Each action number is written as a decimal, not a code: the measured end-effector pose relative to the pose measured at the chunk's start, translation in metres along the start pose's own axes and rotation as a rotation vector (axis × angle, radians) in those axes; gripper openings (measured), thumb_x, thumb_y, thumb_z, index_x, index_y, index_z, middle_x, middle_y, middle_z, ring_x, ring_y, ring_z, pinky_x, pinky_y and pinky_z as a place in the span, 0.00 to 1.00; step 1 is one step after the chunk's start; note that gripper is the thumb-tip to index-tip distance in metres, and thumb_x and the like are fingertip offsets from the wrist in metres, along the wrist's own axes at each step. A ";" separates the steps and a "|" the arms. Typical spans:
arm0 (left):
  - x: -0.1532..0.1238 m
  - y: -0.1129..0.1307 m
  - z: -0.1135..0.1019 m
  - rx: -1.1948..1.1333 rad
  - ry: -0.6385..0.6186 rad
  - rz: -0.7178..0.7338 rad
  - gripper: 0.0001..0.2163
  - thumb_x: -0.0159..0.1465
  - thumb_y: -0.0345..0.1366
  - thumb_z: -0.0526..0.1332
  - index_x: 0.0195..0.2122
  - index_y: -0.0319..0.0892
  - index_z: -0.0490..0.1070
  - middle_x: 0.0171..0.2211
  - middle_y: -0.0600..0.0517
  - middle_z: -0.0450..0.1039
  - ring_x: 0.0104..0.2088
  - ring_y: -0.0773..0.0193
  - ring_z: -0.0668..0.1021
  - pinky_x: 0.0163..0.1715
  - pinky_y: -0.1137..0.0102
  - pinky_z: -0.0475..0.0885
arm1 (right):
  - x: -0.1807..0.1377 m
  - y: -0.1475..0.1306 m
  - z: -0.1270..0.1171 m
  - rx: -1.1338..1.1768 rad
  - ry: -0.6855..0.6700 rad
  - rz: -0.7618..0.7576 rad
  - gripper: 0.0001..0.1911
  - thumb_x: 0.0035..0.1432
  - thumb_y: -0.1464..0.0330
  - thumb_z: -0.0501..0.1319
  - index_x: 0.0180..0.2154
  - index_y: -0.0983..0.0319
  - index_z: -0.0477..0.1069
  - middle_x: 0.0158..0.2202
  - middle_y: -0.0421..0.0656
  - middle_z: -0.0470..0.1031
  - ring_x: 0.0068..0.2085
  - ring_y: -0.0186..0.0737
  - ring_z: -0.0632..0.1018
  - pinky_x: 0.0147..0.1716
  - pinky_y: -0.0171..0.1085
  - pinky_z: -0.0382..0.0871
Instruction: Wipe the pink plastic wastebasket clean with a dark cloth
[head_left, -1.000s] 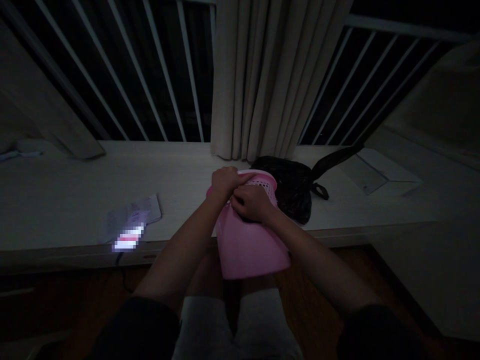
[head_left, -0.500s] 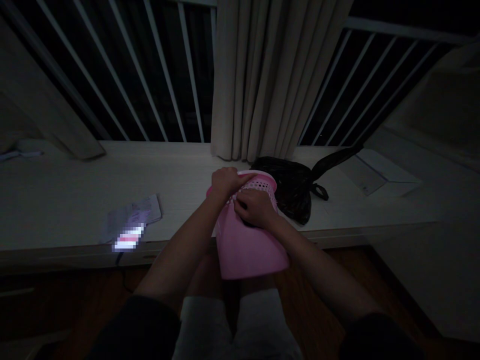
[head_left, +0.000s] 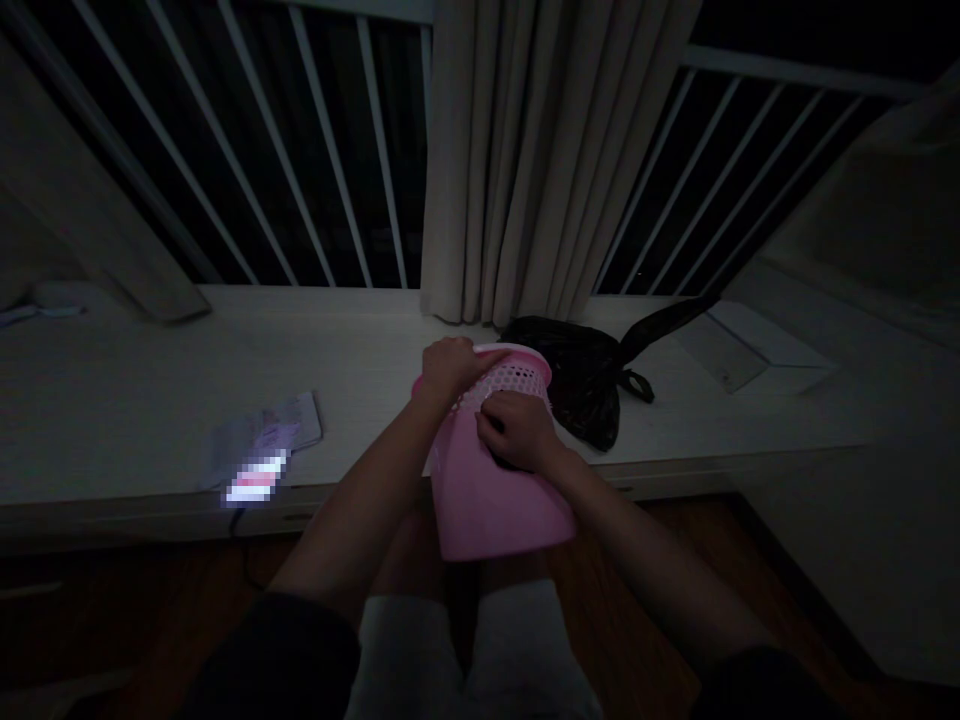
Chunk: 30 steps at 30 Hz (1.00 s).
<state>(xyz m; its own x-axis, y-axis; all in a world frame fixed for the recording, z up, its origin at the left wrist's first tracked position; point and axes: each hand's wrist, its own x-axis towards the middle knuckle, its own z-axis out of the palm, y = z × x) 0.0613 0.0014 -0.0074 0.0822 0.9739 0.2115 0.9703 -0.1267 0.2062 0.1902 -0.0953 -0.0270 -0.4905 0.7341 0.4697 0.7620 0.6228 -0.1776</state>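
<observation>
A pink plastic wastebasket (head_left: 499,510), with a band of round holes below its rim, is held tilted on its side above my legs, mouth facing the ledge. My left hand (head_left: 450,372) is closed over the rim at the basket's left side. My right hand (head_left: 519,428) is curled into a fist against the outer wall, just below the holes. Whether a thin thing is in that fist I cannot make out; the area under it is dark. Behind the basket, to the right, lies a knotted black plastic bag (head_left: 581,375).
On the pale ledge (head_left: 135,400) lie some folded papers (head_left: 289,425) and, at its front edge, a lit phone-like screen (head_left: 256,478) with a cable. A white box (head_left: 765,350) stands at the right. Curtains (head_left: 517,160) and window bars (head_left: 322,150) rise behind. The room is dim.
My right fist has slid slightly down the basket wall, away from the rim. The left hand keeps its hold on the rim, and the basket has hardly moved.
</observation>
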 end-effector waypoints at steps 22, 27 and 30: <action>-0.002 -0.002 -0.001 -0.013 -0.007 0.015 0.43 0.56 0.71 0.41 0.42 0.35 0.77 0.38 0.35 0.77 0.41 0.46 0.78 0.39 0.60 0.69 | -0.073 0.030 0.023 0.493 0.371 0.588 0.17 0.60 0.61 0.51 0.21 0.58 0.53 0.19 0.34 0.55 0.23 0.33 0.60 0.24 0.34 0.51; -0.002 -0.004 -0.001 0.000 -0.002 0.022 0.44 0.56 0.71 0.40 0.42 0.36 0.78 0.38 0.36 0.77 0.42 0.46 0.78 0.39 0.61 0.69 | -0.087 0.019 0.022 0.540 0.381 0.651 0.17 0.60 0.61 0.52 0.21 0.58 0.53 0.19 0.33 0.55 0.23 0.32 0.60 0.24 0.33 0.52; -0.003 -0.006 -0.002 0.013 -0.015 0.005 0.44 0.55 0.72 0.40 0.42 0.36 0.78 0.38 0.36 0.77 0.42 0.46 0.78 0.38 0.61 0.69 | -0.094 0.010 0.016 0.524 0.359 0.641 0.17 0.59 0.62 0.52 0.20 0.58 0.53 0.18 0.32 0.54 0.22 0.31 0.60 0.22 0.33 0.52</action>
<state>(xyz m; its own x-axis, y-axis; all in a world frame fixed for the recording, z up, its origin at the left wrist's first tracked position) 0.0551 -0.0006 -0.0076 0.0909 0.9760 0.1978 0.9726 -0.1297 0.1930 0.2375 -0.1538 -0.0870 0.1904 0.9088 0.3712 0.5104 0.2314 -0.8282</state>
